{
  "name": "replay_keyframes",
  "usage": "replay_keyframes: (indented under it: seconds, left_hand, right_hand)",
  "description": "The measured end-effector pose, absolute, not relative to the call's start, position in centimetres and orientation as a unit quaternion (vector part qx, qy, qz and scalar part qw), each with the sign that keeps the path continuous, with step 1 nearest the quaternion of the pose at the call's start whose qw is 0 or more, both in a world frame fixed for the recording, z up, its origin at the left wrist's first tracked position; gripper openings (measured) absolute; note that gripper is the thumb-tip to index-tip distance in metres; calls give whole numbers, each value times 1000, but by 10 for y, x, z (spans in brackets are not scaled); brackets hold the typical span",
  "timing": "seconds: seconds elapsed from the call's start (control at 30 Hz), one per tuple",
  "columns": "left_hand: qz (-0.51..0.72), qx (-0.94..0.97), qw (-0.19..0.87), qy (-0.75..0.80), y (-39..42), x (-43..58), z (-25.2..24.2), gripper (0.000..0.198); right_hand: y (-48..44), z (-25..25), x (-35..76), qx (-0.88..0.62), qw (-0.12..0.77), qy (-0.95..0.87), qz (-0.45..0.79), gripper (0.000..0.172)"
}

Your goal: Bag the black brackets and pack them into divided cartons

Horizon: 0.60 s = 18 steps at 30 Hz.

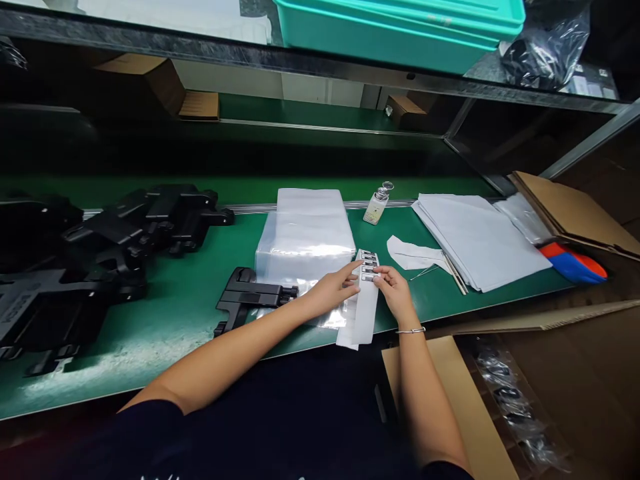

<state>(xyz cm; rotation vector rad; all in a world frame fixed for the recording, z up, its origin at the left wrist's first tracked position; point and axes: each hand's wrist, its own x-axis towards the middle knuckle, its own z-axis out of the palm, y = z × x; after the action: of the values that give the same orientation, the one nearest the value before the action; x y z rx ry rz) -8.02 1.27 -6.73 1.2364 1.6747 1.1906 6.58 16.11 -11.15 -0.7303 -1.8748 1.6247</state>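
A white label strip (367, 310) with black printed labels at its top lies over the front edge of the green table. My right hand (394, 288) pinches the strip's right side near the printed labels. On the strip's left side rests my left hand (334, 291), its fingers apart and touching the labels. Clear plastic bags (310, 230) are stacked behind my left hand. A black plastic part (250, 297) sits left of the bags, partly behind my left forearm.
Many black parts (115, 233) crowd the left. A small bottle (376, 205), tweezers (424, 272), white sheets (480, 237) and a blue-red roll (575, 262) lie to the right. Teal bins (400, 33) stand on the overhead shelf; an open carton (465, 400) is at lower right.
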Motion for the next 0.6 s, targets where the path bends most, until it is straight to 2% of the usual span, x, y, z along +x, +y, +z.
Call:
replay_keyframes:
  seconds: [0.03, 0.1, 0.2, 0.27, 0.47, 0.6]
  left_hand:
    - [478, 467, 395, 630, 26, -75, -72, 62]
    - [514, 430, 426, 608, 45, -66, -82, 51]
    - [554, 383, 418, 609, 59, -57, -92, 26]
    - [566, 380, 403, 611, 60, -54, -95, 20]
    - [541, 448, 313, 640, 53, -53, -99, 22]
    - [525, 459, 301, 650, 52, -54, -100, 20]
  right_hand:
    - [160, -112, 69, -274, 275, -689, 613, 29]
    - [158, -113, 74, -284, 286, -674, 620, 30]
    - [156, -115, 81, -309, 307, -669, 603, 30]
    - [154, -116, 84, -323, 310, -676, 585, 30]
    - [150, -118, 86, -329, 307, -670, 591, 29]
    - [148, -120, 85, -332, 301, -688, 570, 28]
